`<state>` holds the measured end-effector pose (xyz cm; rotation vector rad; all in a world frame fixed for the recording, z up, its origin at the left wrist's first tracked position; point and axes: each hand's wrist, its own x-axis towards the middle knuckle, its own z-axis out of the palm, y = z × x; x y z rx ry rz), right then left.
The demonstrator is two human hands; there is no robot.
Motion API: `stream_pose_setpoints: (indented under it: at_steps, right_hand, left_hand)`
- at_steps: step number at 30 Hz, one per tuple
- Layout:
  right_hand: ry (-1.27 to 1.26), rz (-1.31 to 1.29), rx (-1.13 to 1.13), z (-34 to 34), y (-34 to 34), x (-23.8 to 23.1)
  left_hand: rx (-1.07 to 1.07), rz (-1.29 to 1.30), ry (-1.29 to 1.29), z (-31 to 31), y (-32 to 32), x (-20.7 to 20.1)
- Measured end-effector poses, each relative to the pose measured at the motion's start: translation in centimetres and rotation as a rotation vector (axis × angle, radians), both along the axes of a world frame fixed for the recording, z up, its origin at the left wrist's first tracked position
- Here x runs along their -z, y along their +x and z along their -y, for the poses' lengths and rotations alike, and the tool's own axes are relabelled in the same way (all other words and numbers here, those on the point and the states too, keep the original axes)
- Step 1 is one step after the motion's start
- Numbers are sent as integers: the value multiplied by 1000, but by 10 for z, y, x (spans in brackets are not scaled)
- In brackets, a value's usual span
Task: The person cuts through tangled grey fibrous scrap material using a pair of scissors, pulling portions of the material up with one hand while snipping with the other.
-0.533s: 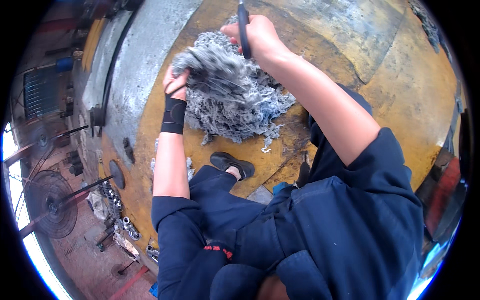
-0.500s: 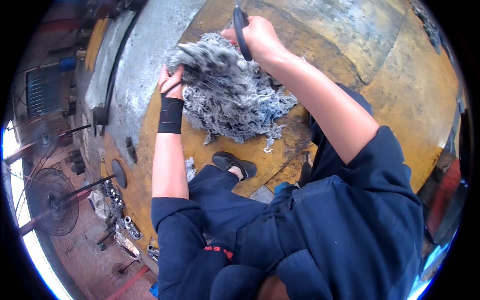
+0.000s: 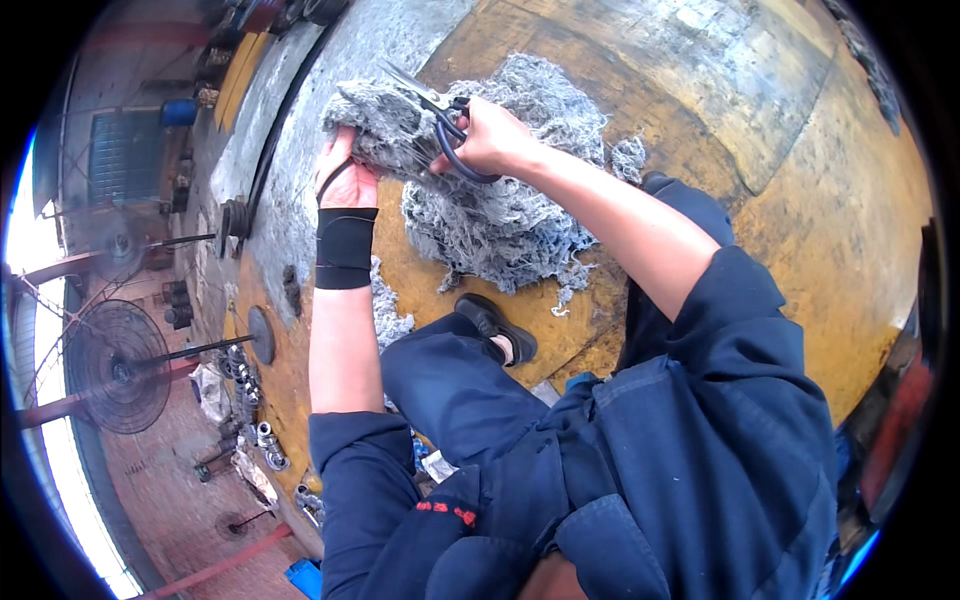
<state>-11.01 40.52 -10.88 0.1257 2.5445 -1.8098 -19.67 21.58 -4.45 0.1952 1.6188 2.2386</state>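
My left hand point(image 3: 347, 172), with a black wrist wrap below it, is closed on a clump of grey fibre point(image 3: 385, 125) and holds it up. My right hand point(image 3: 488, 138) grips black-handled scissors point(image 3: 462, 165), the fingers at the loops. Their metal blades point up and left across the top of the clump; whether they touch the fibre I cannot tell. Under and beside both hands lies a large heap of shaggy grey fibre point(image 3: 500, 235) on the worn yellow-brown floor point(image 3: 590, 335).
My shoe point(image 3: 497, 328) is at the heap's near edge. Loose grey fibre point(image 3: 387, 310) lies beside my left forearm. At the left stand large fans point(image 3: 120, 368) and metal fittings point(image 3: 270, 447). A grey metal sheet point(image 3: 345, 60) covers the floor at upper left.
The scissors have come down and left, from beyond the heap to over the held clump, and their blades now show. My left hand still grips the clump, which is less blurred.
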Motion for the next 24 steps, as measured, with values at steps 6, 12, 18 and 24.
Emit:
stream_pose_setpoints:
  at_steps: [6, 12, 18, 24]
  right_hand:
    - [-211, 1, 154, -3, -13, -19]
    - [115, -481, 416, -24, 1, -50]
    - [-233, -616, 249, 5, -7, -125]
    - [-232, -579, 221, 28, -25, -250]
  left_hand:
    - [-192, -163, -230, 50, 10, 5]
    - [-243, -331, -257, 36, 22, 3]
    - [-156, -328, -227, 51, 19, -32]
    - [-124, -476, -136, 56, 15, -91]
